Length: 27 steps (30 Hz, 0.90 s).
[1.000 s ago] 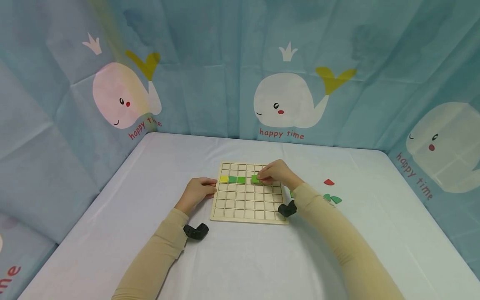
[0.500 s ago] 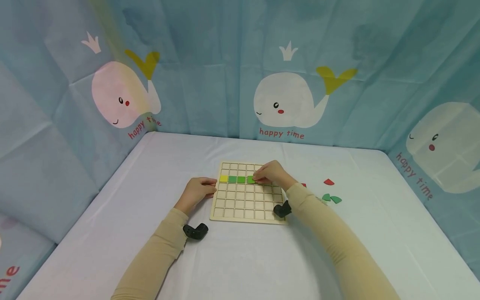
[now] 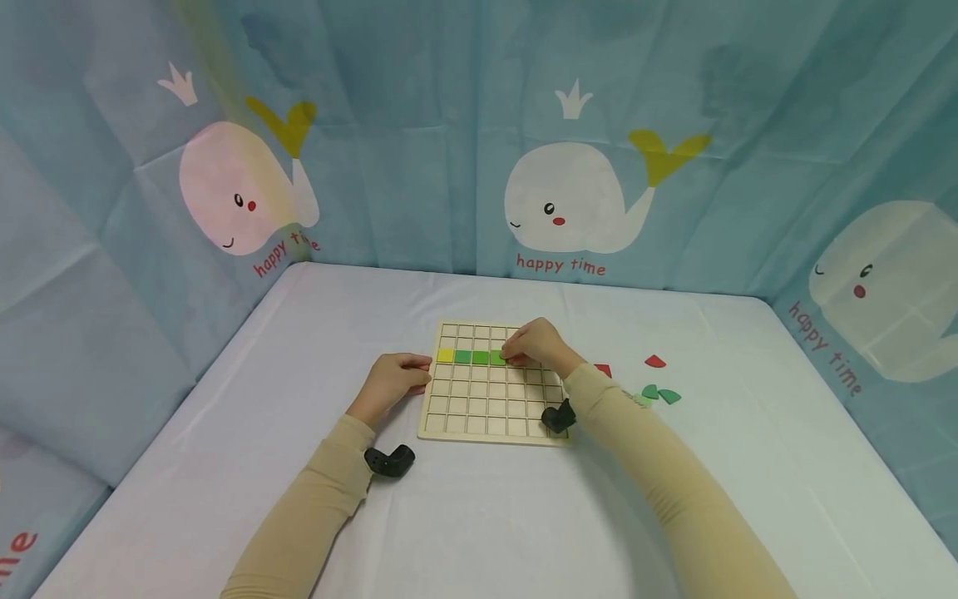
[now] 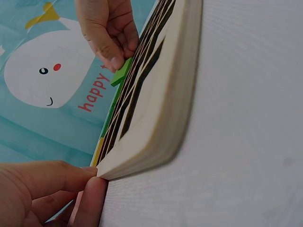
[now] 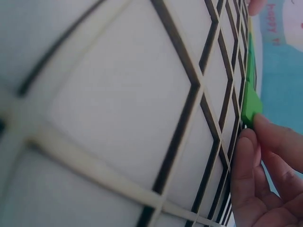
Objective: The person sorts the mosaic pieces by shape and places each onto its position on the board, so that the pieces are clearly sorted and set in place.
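Note:
A light wooden grid board (image 3: 479, 409) lies on the white table. My left hand (image 3: 392, 383) pinches its left edge between thumb and fingers, as the left wrist view shows close up. With thumb and fingertips, my right hand (image 3: 540, 343) pinches a light green square tile (image 5: 252, 101) at the fourth cell of one row. That tile stands slightly tilted above the grid in the left wrist view. Left of it in the same row sit a yellow tile (image 3: 445, 355), a darker green tile (image 3: 463, 357) and a green tile (image 3: 481, 358). My right hand covers some upper-right cells.
Right of the board lie a red wedge piece (image 3: 655, 361), a red piece (image 3: 603, 370) and green wedge pieces (image 3: 669, 397), some partly behind my right sleeve (image 3: 636, 441). Black wrist devices (image 3: 390, 461) sit on both wrists. A whale-printed curtain (image 3: 419, 191) surrounds the table.
My right hand has moved left with the green tile, from over the board's middle to beside the row's other tiles. The red piece near my sleeve has come into view. My left hand stays put.

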### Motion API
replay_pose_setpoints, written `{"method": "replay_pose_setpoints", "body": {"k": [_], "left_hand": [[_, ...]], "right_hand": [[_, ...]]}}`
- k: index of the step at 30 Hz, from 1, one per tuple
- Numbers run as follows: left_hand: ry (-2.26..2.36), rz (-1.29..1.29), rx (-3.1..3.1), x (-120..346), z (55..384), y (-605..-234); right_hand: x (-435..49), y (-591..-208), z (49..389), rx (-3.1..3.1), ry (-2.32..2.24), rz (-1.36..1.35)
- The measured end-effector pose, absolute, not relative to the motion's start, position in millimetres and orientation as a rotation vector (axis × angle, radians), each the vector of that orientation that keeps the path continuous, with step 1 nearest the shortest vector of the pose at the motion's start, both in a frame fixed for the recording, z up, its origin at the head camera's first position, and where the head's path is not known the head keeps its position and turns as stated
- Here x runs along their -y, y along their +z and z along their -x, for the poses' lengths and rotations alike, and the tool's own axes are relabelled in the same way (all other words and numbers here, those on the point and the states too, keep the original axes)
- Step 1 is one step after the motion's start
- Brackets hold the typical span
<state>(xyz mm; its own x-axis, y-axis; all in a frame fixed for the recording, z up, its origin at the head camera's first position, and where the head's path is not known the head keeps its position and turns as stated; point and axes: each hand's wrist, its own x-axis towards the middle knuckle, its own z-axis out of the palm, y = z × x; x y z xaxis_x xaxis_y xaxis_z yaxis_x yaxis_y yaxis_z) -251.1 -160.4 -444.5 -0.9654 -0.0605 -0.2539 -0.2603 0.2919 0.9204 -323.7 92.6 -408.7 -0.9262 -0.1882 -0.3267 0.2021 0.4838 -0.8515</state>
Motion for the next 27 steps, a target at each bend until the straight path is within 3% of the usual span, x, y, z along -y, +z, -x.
{"method": "replay_pose_setpoints", "body": {"k": [15, 27], "left_hand": [[1.746, 0.285, -2.397, 161, 251, -447], [1.752, 0.28, -2.394, 160, 250, -446]], "right_hand": [[-90, -404, 318, -2.472, -1.324, 0.094], [-139, -389, 314, -2.454, -1.319, 0.037]]}}
